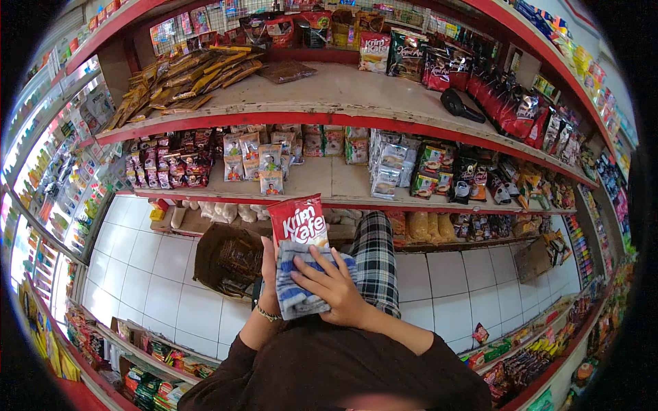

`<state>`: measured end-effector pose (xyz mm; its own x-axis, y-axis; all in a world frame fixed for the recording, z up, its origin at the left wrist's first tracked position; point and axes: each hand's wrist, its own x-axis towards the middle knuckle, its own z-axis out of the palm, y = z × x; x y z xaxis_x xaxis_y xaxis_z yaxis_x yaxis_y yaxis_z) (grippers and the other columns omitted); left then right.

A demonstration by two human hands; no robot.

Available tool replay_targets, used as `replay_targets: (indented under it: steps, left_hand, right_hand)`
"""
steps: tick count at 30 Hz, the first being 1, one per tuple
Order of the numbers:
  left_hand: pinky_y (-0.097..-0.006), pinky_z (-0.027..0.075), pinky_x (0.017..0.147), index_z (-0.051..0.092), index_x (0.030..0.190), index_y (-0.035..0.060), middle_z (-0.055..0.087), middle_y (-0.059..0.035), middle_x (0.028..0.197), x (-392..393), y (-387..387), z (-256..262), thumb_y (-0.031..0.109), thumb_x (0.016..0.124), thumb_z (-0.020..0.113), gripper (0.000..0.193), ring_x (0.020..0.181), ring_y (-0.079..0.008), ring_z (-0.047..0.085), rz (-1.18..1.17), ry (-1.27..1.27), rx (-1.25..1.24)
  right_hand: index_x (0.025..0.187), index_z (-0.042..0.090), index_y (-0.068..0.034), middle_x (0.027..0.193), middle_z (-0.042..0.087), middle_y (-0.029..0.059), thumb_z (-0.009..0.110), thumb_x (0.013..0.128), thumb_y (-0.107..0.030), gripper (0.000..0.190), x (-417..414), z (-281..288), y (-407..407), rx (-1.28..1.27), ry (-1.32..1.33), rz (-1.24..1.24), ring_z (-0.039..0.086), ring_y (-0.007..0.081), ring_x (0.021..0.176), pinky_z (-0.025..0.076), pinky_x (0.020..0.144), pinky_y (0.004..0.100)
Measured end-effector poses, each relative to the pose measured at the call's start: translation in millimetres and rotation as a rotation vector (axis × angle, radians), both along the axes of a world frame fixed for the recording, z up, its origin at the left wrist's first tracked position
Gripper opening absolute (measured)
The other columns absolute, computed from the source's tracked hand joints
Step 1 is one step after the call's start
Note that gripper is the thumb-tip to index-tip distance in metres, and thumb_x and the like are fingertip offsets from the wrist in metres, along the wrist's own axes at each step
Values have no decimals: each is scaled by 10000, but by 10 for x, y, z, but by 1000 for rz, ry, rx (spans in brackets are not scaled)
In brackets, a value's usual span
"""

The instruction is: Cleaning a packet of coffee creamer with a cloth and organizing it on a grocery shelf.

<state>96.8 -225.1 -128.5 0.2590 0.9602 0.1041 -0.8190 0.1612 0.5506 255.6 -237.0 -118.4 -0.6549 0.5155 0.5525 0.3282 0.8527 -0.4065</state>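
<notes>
A red and white Krim Kafe coffee packet (303,222) is held upright in front of my body. My left hand (269,275) supports it from the left side and behind, thumb up along its edge. Over the packet's lower part lies a folded blue and grey striped cloth (293,287). My right hand (334,287) presses this cloth flat against the packet, fingers spread across it. The packet's lower half is hidden under the cloth, and most of my left fingers are out of sight behind it.
Ahead, an upper shelf (339,95) bears a pile of brown packets (190,79), coffee bags (406,54) and a black handheld device (460,105). Sachets (270,159) fill parts of the shelf below. An open cardboard box (229,262) stands on the tiled floor, left of my plaid-clad leg (377,262).
</notes>
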Motion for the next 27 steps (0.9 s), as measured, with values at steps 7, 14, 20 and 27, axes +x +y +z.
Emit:
replay_targets:
  steps: [7,14,20,27]
  left_hand:
    - [-375,437,958,316,1384,83,440,-119,1349,317,-143,27,550,928,336,653,1159,-237,511,270,209,-89]
    - [-371,497,878,421,1277,28,567,-147,1158,94,-58,78,415,942,420,512,1030,-229,588,179,163,-94]
    - [-337,502,840,258,1377,112,516,-100,1214,233,-84,59,246,935,479,511,1025,-198,575,180,133,-74]
    - [-347,455,923,281,1372,101,475,-98,1282,207,-119,56,311,941,481,519,1158,-199,497,87,122,-119]
  right_hand:
    - [1297,496,-91,1430,377,107,656,640,-118,677,42,5,323,-102,254,-204,246,359,1363,149,1075,565]
    - [1297,493,-75,1430,376,105,611,610,-45,699,130,-62,68,-92,124,-33,245,344,1366,176,1071,562]
    - [1297,492,-61,1417,398,97,599,590,-10,717,87,-105,233,-130,279,-187,247,360,1361,180,1082,531]
    - [1287,498,-53,1406,413,98,594,596,-15,699,160,-52,181,-81,207,-133,256,340,1362,157,1083,551]
